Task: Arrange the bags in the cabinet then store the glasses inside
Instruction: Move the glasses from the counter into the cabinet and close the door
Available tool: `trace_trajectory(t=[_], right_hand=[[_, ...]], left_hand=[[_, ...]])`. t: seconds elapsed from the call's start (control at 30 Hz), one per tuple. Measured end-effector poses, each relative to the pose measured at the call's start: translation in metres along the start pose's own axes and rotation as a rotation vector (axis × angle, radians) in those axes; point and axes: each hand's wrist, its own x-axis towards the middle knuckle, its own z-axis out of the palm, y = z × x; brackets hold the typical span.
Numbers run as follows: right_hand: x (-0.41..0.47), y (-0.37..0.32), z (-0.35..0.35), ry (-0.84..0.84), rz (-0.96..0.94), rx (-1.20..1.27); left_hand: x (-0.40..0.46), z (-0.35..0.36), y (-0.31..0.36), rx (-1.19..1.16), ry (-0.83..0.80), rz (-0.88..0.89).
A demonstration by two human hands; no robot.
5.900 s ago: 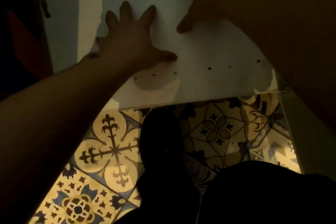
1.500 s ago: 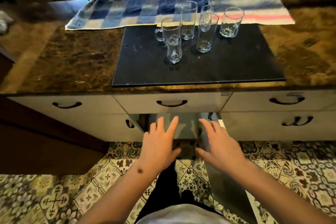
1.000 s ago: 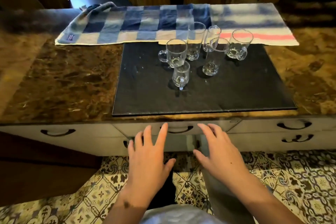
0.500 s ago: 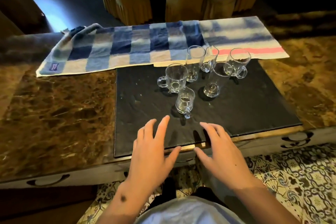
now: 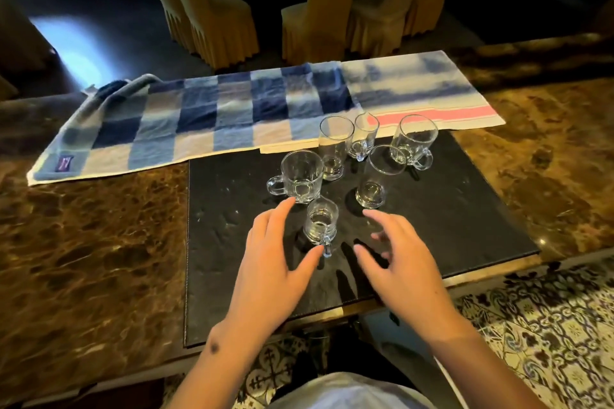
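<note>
both hands had come forward over the black mat since half a second before, closing on the nearest small glass mug.

left hand point(image 5: 272, 262) hovered over the black mat point(image 5: 465, 226) with fingers spread and nearly straight, thumb tip just beside the handle of the small glass mug point(image 5: 320, 222), holding nothing; whether it touched the handle could not be told. right hand point(image 5: 398, 262) was blurred, fingers loosely curved and apart, gripping nothing. the small mug stood upright between the two hands. beyond it stood a wide glass mug point(image 5: 300, 176) to the left and a tall tumbler point(image 5: 378, 176) to the right, then three more glasses point(image 5: 335, 146) at the mat's far edge. behind them a checked towel point(image 5: 199, 116) lay across the marble counter point(image 5: 93, 242), with covered chairs point(image 5: 319, 10) farther back.
</note>
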Motion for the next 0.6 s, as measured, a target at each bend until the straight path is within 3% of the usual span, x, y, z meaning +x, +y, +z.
trace_trajectory(t=[0.23, 0.47, 0.6], right_hand=[[0.11, 0.01, -0.071, 0.137, -0.199, -0.026], [0.227, 0.04, -0.073, -0.267, -0.201, -0.406], [0.251, 0.049, -0.063, -0.299, -0.245, -0.537]], left_hand=[[0.015, 0.032, 0.009, -0.132, 0.037, -0.087], [0.028, 0.045, 0.01, -0.104, 0.012, -0.143], [0.03, 0.044, 0.009, -0.136, 0.022, -0.204]])
